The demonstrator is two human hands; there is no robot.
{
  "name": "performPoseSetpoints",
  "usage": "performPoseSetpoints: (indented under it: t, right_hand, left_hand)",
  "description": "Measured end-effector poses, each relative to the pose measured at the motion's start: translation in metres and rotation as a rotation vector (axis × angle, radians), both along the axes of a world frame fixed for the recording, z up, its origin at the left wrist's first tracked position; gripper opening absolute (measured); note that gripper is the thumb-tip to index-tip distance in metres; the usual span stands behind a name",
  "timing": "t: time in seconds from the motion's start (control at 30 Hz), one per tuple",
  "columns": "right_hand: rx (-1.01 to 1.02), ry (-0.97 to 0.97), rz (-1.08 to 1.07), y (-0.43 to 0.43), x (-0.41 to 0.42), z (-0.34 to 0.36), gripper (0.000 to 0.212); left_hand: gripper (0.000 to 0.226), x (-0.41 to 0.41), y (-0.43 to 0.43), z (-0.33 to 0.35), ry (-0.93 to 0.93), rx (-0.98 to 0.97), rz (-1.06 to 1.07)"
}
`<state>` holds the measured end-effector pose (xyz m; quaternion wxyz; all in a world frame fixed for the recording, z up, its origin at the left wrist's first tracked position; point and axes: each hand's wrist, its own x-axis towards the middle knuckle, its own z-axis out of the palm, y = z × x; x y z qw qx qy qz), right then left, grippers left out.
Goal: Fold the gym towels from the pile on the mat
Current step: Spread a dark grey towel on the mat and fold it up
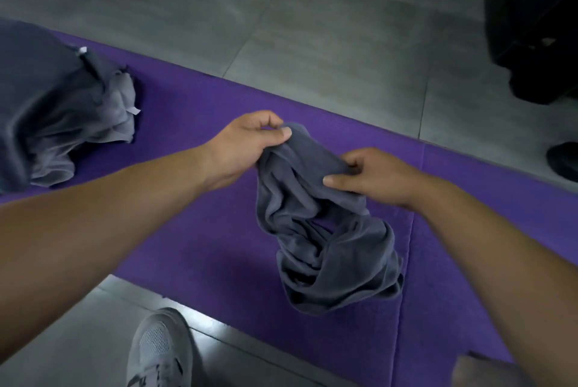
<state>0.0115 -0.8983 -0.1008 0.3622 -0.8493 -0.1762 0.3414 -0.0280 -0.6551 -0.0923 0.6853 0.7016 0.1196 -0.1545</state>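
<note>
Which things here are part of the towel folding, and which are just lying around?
Part of the job:
- dark grey towel, pinched by the left hand and right hand
- towel pile
- purple mat

Just lying about:
- grey sneaker on the floor
- black equipment, top right, too dark to identify

both forearms bare, no sleeves, watch or rings visible on left hand [247, 144] or right hand [372, 177]; light grey mesh-topped sneaker [159, 352] with dark side markings.
</note>
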Motion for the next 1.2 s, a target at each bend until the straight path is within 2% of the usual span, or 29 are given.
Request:
performPoseSetpoints:
  t: [0.1, 0.2, 0.3, 0.37, 0.47, 0.67, 0.8, 0.9, 0.93, 1.03, 1.2]
  right_hand:
    - [-0.021, 0.050, 0.025, 0.003, 0.000, -0.004, 0.044]
    - [-0.073, 0.106, 0.069, 0.000, -0.004, -0.017, 0.015]
    - [-0.032, 0.065, -0.045, -0.002, -0.006, -0.030, 0.011]
    - [0.080, 0.003, -0.184, 0.002, -0.005, -0.030, 0.010]
    - [0.230, -0.048, -0.289, 0.013, -0.002, -0.028, 0.015]
    - [0.186, 0.103, -0.298, 0.023, -0.010, -0.046, 0.007]
    - [0.039, 0.099, -0.474, 0.021, -0.003, -0.095, 0.010]
    - [-0.036, 0.076, -0.472, 0.037, 0.003, -0.126, 0.011]
    - [-0.077, 0.059, -0.459, 0.045, 0.006, -0.133, 0.018]
    - [-0.214, -0.024, -0.452, 0.070, 0.014, -0.149, 0.044]
    - [-0.290, -0.053, -0.451, 0.106, 0.039, -0.166, 0.049]
  left_hand:
    - [0.016, -0.015, 0.020, -0.002, 0.028, -0.099, 0.131]
    - [0.017, -0.031, 0.035, -0.010, 0.020, -0.255, 0.240]
    - [0.014, -0.042, 0.048, -0.022, 0.034, -0.347, 0.289]
    - [0.009, -0.048, 0.053, -0.030, 0.078, -0.282, 0.248]
    - [0.037, -0.055, 0.051, -0.042, 0.188, -0.180, 0.217]
    - [0.033, -0.062, 0.072, -0.062, 0.190, -0.145, 0.432]
    - [0.024, -0.082, 0.109, -0.083, 0.205, -0.038, 0.562]
    - [0.011, -0.102, 0.138, -0.104, 0.222, 0.065, 0.660]
    - [0.011, -0.107, 0.146, -0.113, 0.234, 0.083, 0.699]
    - [0.012, -0.123, 0.158, -0.136, 0.278, 0.050, 0.794]
    - [0.015, -0.146, 0.151, -0.175, 0.412, -0.038, 0.904]
